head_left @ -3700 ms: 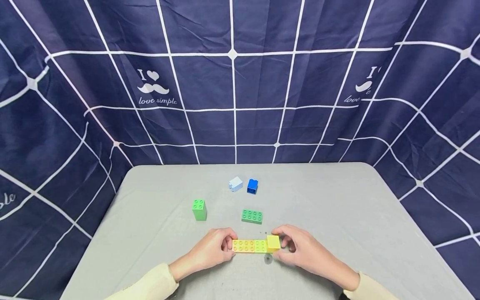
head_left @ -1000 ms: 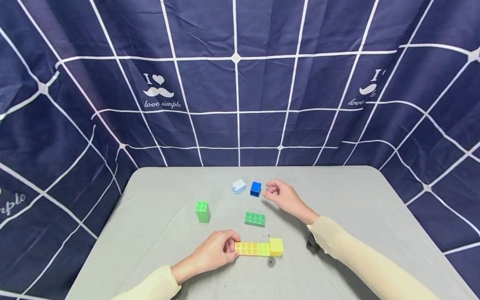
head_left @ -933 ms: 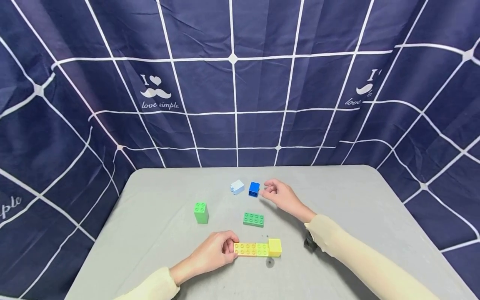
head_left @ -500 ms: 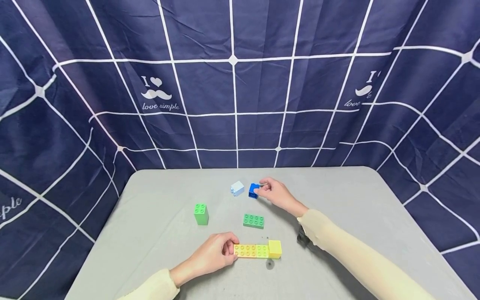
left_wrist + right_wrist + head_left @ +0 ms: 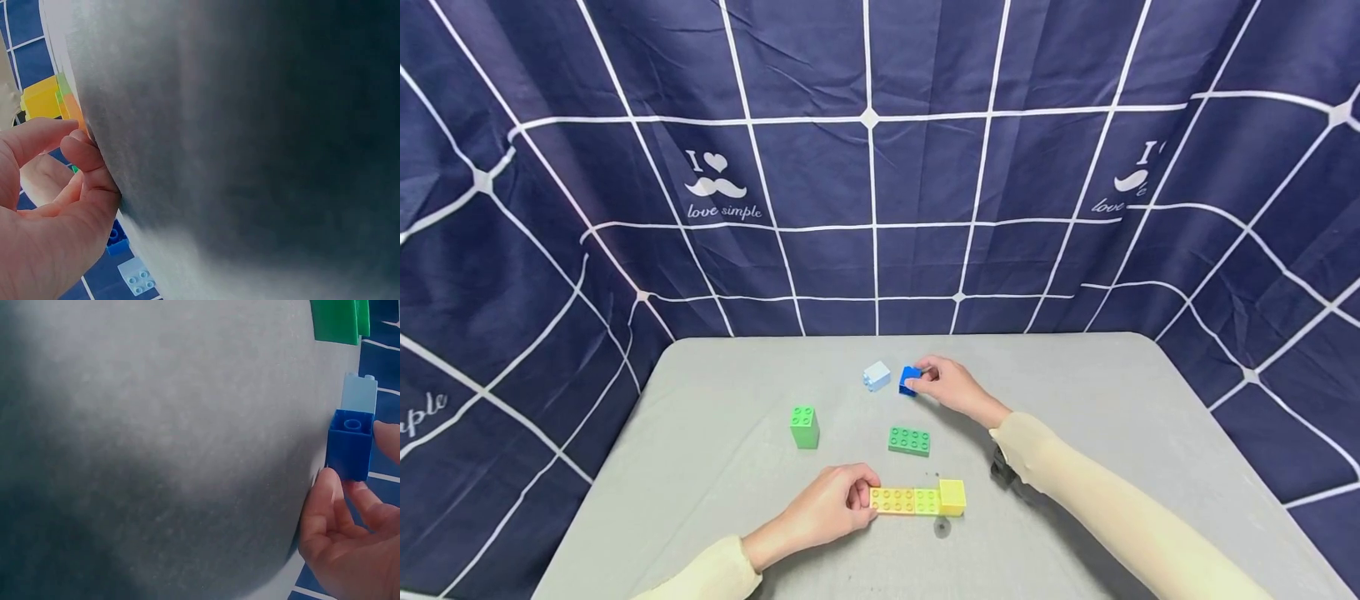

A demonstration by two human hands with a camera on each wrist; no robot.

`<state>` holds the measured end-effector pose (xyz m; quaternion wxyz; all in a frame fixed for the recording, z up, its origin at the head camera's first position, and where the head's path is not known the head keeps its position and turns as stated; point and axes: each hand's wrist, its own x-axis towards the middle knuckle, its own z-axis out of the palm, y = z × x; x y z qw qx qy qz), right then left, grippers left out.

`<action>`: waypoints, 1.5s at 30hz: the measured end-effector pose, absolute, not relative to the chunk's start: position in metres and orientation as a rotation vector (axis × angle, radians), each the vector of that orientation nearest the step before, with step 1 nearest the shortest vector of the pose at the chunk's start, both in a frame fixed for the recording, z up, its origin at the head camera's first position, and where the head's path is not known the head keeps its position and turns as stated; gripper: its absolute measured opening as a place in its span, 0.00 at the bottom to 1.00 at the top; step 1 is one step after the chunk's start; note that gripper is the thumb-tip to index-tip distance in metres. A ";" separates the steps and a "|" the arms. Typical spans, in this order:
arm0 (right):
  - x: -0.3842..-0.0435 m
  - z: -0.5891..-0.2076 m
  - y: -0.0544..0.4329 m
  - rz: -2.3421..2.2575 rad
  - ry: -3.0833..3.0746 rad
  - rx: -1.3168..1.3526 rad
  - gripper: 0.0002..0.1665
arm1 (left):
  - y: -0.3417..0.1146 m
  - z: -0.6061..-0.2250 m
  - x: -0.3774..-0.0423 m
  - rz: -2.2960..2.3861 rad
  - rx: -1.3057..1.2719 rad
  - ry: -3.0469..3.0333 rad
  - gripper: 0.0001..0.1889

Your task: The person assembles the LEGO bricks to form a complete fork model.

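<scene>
- Two hands are at work over a grey table [image 5: 715, 467], each pinching one item.
- Left hand [image 5: 831, 502]: thumb and fingers pinch the left end of an orange brick [image 5: 892, 500], near the front of the table.
- Orange brick: abuts a lime brick [image 5: 927, 501] end to end, forming one straight row with studs upward.
- Yellow block [image 5: 952, 497]: stands on the right end of the lime brick; its top face is smooth.
- Right hand [image 5: 951, 385]: extended toward the rear of the table, thumb and fingers pinching a dark blue brick [image 5: 909, 373] from its right side.
- Dark blue brick: turned on its side, hollow underside toward the person; whether it touches the table cannot be told.
- Light blue brick [image 5: 876, 375]: lies on its side just left of the dark blue one.
- Flat green brick [image 5: 909, 442]: eight studs upward, between the row and the dark blue brick, touching neither.
- Tall green brick [image 5: 805, 428]: upright, four studs on top, left of the flat one and well apart.
- Dark blue curtain [image 5: 925, 167]: white grid lines, hanging behind the table.
</scene>
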<state>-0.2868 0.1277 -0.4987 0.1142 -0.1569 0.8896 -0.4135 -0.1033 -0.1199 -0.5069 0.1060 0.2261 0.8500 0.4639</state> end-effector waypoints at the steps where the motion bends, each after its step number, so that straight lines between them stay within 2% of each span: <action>1: -0.287 -0.498 0.128 -1.207 2.609 -0.463 0.22 | -0.120 -0.507 -0.104 1.367 0.667 2.504 0.12; 8: -0.286 -0.497 0.128 -1.188 2.615 -0.457 0.21 | -0.121 -0.508 -0.104 1.369 0.684 2.506 0.13; 18: -0.280 -0.497 0.127 -1.338 2.512 -0.408 0.28 | -0.120 -0.507 -0.104 1.369 0.675 2.511 0.12; 40: -0.267 -0.491 0.127 -1.442 2.372 -0.388 0.23 | -0.120 -0.506 -0.102 1.401 0.639 2.483 0.13; 45: -0.262 -0.485 0.128 -1.449 2.374 -0.394 0.25 | -0.120 -0.506 -0.102 1.404 0.632 2.476 0.13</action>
